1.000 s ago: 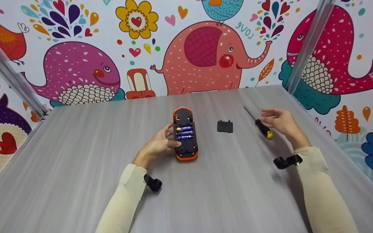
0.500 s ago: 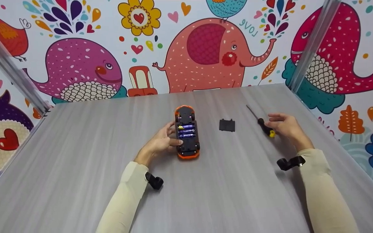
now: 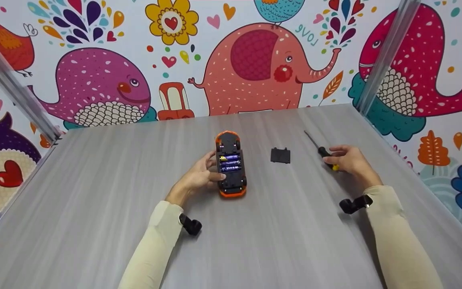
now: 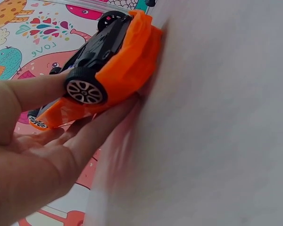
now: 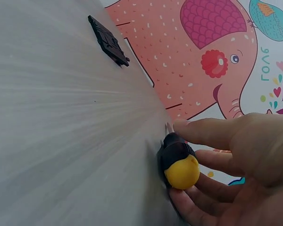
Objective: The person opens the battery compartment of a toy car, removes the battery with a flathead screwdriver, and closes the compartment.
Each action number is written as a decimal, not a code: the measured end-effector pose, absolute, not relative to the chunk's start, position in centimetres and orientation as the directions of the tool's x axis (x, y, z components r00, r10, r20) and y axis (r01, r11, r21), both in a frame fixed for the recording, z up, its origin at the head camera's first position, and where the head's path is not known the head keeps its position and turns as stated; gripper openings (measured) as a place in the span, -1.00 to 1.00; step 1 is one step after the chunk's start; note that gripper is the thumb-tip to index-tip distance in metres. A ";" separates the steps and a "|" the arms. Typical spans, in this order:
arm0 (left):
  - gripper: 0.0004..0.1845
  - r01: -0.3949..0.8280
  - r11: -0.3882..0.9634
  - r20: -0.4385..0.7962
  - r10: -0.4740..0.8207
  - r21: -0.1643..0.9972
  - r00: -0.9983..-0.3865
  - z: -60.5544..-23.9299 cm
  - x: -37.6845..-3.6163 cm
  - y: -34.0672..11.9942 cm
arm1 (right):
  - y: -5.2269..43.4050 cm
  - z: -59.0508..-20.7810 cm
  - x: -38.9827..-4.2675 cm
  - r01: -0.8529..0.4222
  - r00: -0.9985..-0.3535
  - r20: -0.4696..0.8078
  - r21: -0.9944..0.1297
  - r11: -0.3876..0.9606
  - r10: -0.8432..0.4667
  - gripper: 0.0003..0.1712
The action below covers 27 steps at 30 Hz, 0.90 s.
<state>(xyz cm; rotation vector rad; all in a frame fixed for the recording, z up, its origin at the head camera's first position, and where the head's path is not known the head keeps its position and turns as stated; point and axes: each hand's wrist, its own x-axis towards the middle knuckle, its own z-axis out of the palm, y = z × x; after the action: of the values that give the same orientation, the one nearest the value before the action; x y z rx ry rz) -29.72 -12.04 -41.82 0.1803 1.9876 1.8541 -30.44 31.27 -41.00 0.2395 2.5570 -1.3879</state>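
Since a second ago, only the right hand [image 3: 347, 160] has moved: it has come down from above the screwdriver [image 3: 322, 151] onto its handle, and its fingers [image 5: 212, 133] and thumb now curl round the black and yellow grip where the tool lies on the grey table [image 3: 94, 200]. The left hand [image 3: 199, 176] has kept its place, fingers fairly straight, pressed against the side of the upturned orange toy car [image 3: 230, 164], steadying it without wrapping round it. Three batteries [image 3: 229, 163] sit in the car's open bay. The small black cover [image 3: 280, 155] lies flat between car and screwdriver, apart from both. To lift the tool well, the grip should probably settle further up the handle, so the thin shaft points away cleanly, while the left hand holds the car square.
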 end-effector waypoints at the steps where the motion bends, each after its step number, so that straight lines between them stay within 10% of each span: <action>1: 0.01 -0.182 0.114 -0.211 0.365 0.977 -0.907 -41.8 -29.7 -12.0 | 31.3 -41.0 -30.4 0.243 -0.963 -0.267 -0.802 0.546 0.035 -0.20; 27: 0.00 -0.189 0.076 -0.204 0.383 0.979 -0.901 -41.8 -29.7 -12.1 | 30.7 -40.9 -30.4 0.362 -0.926 -0.346 -0.703 0.612 0.151 -0.23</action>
<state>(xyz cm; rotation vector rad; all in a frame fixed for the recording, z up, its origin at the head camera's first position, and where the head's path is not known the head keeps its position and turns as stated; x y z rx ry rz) -29.67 -12.13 -41.79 0.1915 1.9514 1.8785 -30.43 30.70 -40.94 0.4201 2.5865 -1.2114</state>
